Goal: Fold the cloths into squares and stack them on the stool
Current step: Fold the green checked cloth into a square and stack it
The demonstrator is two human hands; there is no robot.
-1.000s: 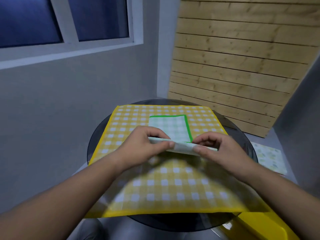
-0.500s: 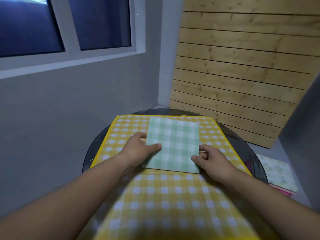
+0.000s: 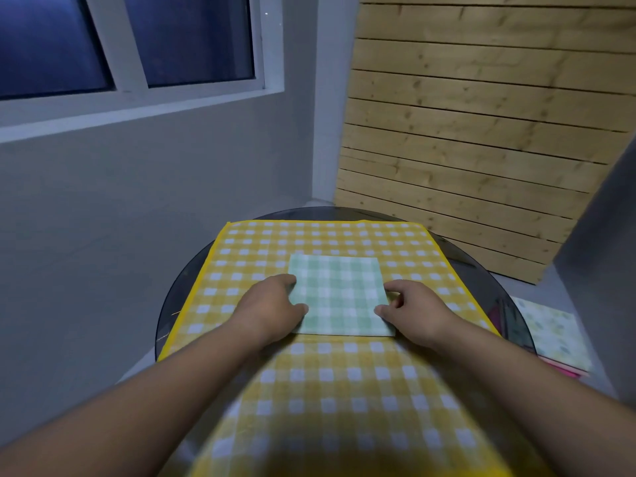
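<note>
Gripping green cloth (image 3: 339, 297), left hand (image 3: 268, 311), right hand (image 3: 416, 313)

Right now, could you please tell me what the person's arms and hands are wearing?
The left hand and right hand are bare, no gloves, rings or watch; the left forearm and right forearm are unsleeved to the frame's edge.

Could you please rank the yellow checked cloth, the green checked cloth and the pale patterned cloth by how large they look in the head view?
1. yellow checked cloth, by far the largest.
2. green checked cloth.
3. pale patterned cloth, but it sits farther away, partly behind the glass table, so this place is unsure.
</note>
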